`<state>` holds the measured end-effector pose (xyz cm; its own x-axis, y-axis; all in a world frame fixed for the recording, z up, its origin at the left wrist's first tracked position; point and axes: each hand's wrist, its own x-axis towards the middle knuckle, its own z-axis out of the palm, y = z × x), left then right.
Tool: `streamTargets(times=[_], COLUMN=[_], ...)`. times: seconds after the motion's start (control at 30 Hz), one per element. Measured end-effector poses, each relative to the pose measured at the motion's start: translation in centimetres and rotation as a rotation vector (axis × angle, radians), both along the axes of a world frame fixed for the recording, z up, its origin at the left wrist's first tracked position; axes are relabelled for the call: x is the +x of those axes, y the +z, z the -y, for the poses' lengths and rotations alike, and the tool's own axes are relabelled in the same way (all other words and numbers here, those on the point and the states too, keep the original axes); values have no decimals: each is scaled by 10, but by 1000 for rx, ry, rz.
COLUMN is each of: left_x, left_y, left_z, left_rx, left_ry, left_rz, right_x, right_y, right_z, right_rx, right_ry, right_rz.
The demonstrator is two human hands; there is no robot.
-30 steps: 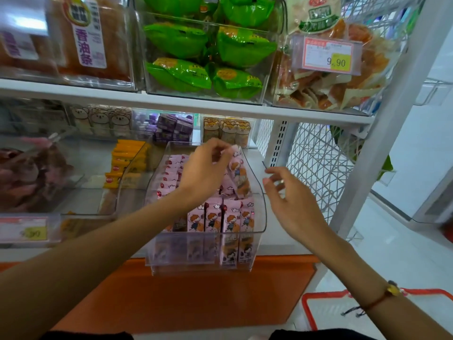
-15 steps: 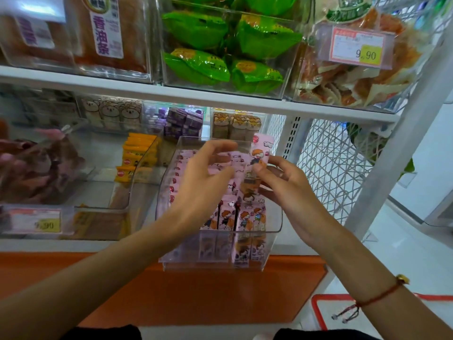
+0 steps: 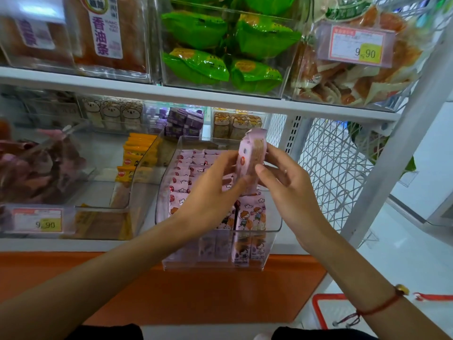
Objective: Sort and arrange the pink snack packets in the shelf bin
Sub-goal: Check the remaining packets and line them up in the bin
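A clear plastic bin point(image 3: 272, 231) on the lower shelf holds several pink snack packets point(image 3: 188, 173) in rows, with more upright at the front point(image 3: 252, 217). Above the bin, a small stack of pink packets point(image 3: 251, 155) is held upright and edge-on between both hands. My left hand point(image 3: 210, 192) grips the stack from the left with fingers and thumb. My right hand point(image 3: 286, 182) holds it from the right, thumb pressed on the lower front of the stack.
Left of the bin stand a clear bin with orange packets point(image 3: 137, 155) and another with dark snacks point(image 3: 36, 165). The upper shelf point(image 3: 196, 96) carries green packets point(image 3: 220, 50). A white mesh panel point(image 3: 331, 168) closes the right side. A red basket point(image 3: 323, 310) sits on the floor.
My left hand lifted packets out of the bin; my right hand came in and closed on them. The stack now stands higher, upright between both hands.
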<state>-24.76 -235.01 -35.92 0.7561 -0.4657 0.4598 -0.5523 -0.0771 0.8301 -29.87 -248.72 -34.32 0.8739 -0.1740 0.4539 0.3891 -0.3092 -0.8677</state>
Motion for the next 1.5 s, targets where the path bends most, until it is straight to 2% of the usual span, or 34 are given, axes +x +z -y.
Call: streamTargets(times=[0.07,0.17,0.27,0.4,0.5,0.63,0.77,0.93,1.0,1.17,1.3,1.43,1.5], left_x=[1,1,-2,-1,0,2,2,3,0,-3,-5,-11,-10], left_y=[2,9,15,17,15,13,14,14,13,11,13,14,14], left_z=[-3,-7,-9,-6,-4,-5,-6,-11,-12,-10,-8,-6,-6], left_rx=[-11,-21,-43,-12,4,31,69,-16,-41,-65,-80,45,89], left_ry=[-2,-78,-217,-200,-161,-157,-113,-27,-27,0,155,191,164], left_rz=[15,-15,-292,-575,-655,-670,-525,-47,70,136,213,407,383], right_x=[-2,-3,-3,-1,0,0,0,0,-1,-3,-6,-9,-10], right_y=[1,5,7,5,2,3,0,-1,0,0,5,7,8], right_z=[1,5,9,10,8,7,6,8,10,10,2,-3,1], right_rx=[-59,-37,35,231,263,269,231,169,169,183,-11,-45,8], right_ry=[-48,-87,-114,-81,-70,-63,-38,83,137,134,-42,-115,-97], right_rz=[67,95,-9,-237,-305,-317,-270,-83,-15,6,10,58,39])
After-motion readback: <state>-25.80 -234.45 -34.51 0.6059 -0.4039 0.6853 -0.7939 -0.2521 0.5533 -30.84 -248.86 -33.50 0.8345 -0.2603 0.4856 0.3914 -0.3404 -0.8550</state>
